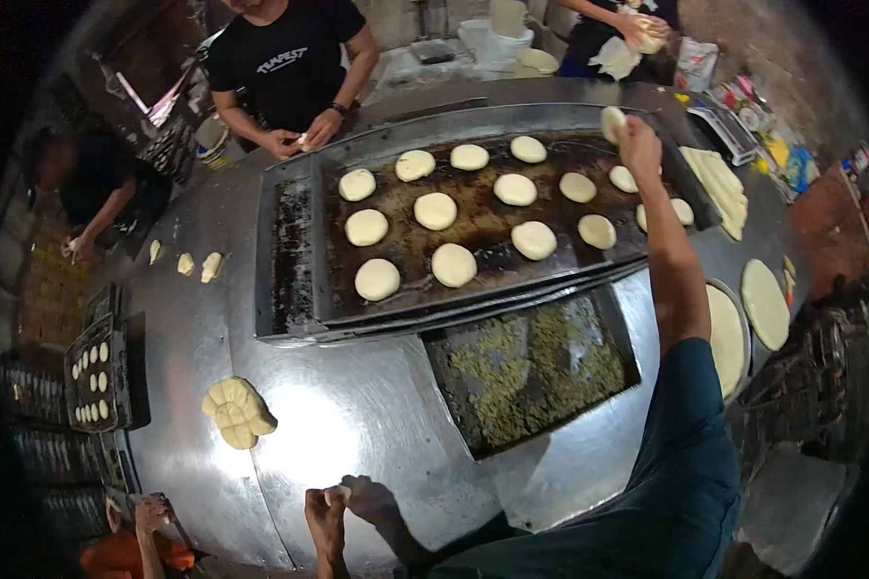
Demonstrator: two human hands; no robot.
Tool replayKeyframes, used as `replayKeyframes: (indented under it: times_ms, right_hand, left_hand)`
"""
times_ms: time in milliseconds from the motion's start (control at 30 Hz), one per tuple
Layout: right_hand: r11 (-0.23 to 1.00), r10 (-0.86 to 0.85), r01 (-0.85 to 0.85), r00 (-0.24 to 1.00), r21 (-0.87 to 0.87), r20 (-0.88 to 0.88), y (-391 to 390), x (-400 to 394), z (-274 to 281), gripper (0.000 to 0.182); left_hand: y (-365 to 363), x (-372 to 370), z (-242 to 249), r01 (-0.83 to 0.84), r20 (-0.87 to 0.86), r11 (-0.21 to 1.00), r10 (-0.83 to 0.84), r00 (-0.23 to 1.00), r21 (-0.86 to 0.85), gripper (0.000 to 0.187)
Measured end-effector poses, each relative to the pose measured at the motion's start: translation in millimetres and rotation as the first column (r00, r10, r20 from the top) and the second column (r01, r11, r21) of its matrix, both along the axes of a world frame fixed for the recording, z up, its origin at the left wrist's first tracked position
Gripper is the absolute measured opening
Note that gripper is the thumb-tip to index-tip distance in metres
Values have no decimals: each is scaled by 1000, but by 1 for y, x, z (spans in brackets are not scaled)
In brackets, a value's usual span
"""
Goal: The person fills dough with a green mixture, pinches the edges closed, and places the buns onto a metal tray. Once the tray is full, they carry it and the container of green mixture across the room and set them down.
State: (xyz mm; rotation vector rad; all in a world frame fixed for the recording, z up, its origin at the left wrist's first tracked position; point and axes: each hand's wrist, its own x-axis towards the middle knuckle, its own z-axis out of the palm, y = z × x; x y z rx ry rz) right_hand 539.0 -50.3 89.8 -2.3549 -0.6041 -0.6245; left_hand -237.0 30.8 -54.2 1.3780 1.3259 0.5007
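My right hand (639, 150) reaches over the far right part of the big metal tray (290, 261), its fingers closed on a flat round dough piece (612, 124). Several pale dough rounds (434, 210) lie in rows on the tray's dark, oily surface. Near the bottom edge, my left hand (325, 516) is closed over the steel table (377, 386), pinching a small pale piece (336, 494) that looks like dough. A lobed dough lump (237, 413) rests on the table, up and left of that hand.
A sunken pan of greenish filling (531, 376) sits below the tray. Rolled dough (719, 188) and a scale (724, 130) lie right, beside a round dough-filled container (729, 338). Co-workers stand across the table (285, 72), top right (637, 29), left (92, 188) and bottom left (150, 516).
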Motion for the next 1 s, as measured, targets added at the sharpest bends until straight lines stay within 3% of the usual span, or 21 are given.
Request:
replayKeyframes:
  times_ms: [67, 133, 200, 267, 300, 333, 400, 433, 467, 533, 567, 600, 667, 733, 767, 833, 867, 900, 933, 967, 1000]
  right_hand:
    - [1000, 6, -4, 982, -10, 187, 10, 25, -21, 32]
    - [927, -93, 67, 994, -368, -52, 17, 29, -46, 29]
    - [730, -301, -40, 877, -683, -374, 41, 48, -59, 28]
    - [772, -115, -106, 946, -626, -302, 59, -3, -34, 29]
    - [854, 154, -263, 952, -449, -264, 65, -23, -30, 30]
    - [851, 424, -457, 889, -258, -173, 81, -47, -26, 32]
    - [772, 631, -620, 723, 139, -281, 85, -168, 15, 31]
    - [661, 746, -707, 583, 253, -321, 80, -216, 13, 30]
    - [650, 745, -678, 478, 345, -464, 67, -285, 31, 33]
    - [513, 775, -817, 310, 262, -551, 44, -376, 28, 33]
    - [385, 857, -920, 328, 72, -397, 37, -408, 12, 33]
    - [383, 857, -918, 313, 100, -411, 33, -440, 8, 31]
    - [527, 844, -758, 411, 385, -345, 28, -498, 0, 26]
    - [591, 801, -633, 534, 500, -271, 23, -550, -3, 17]
    - [573, 816, -649, 505, 500, -280, 24, -569, -6, 17]
    - [661, 713, -300, 537, 688, -450, 25, -594, -10, 21]
    - [662, 735, -336, 468, 670, -491, 26, -594, -5, 29]
    - [606, 786, -132, 250, 785, -565, 31, -598, -18, 35]
    - [631, 770, -182, 265, 754, -580, 27, -602, -25, 37]
    - [619, 779, -207, 281, 757, -560, 27, -611, -21, 39]
    - [626, 770, -354, 423, 695, -478, 24, -619, -31, 33]
  left_hand:
    - [-5, 15, 18, -114, 90, 993, 116, 989, -28, 29]
    - [-8, 47, 53, -210, 182, 959, 244, 952, -191, 21]
    - [-5, 50, 52, -55, 144, 982, 82, 986, -183, 31]
    - [1, 63, 45, 105, -42, 994, -107, 993, -42, 34]
    - [2, 80, 53, 146, 3, 989, -146, 989, -37, 34]
    - [4, 98, 63, 164, 47, 986, -163, 986, -25, 34]
    - [13, 126, 66, 159, 193, 985, -144, 971, -66, 33]
    - [17, 137, 62, 182, 273, 982, -161, 948, -51, 32]
    - [20, 148, 62, 215, 352, 976, -192, 916, -26, 31]
    - [20, 169, 77, 183, 564, 983, -147, 813, -8, 25]
    - [21, 174, 82, 170, 574, 985, -145, 806, 10, 25]
    - [21, 176, 87, 104, 625, 994, -58, 778, -38, 21]
    - [18, 169, 91, 14, 676, 996, 47, 736, -84, 20]
    - [12, 151, 91, -145, 425, 930, -14, 905, 339, 25]
    - [5, 141, 94, -173, 420, 927, 19, 907, 333, 25]
    - [-4, 123, 100, -119, 308, 702, -149, 940, 702, 30]
    - [-3, 108, 92, -108, 309, 719, -155, 938, 687, 30]
    - [0, 92, 73, -118, 380, 790, -153, 912, 602, 29]
    - [-6, 77, 62, -81, 445, 864, -174, 878, 497, 29]
    - [-5, 59, 66, -46, 558, 959, -123, 821, 279, 26]
    - [1, 45, 69, 16, 637, 999, -40, 770, 43, 25]
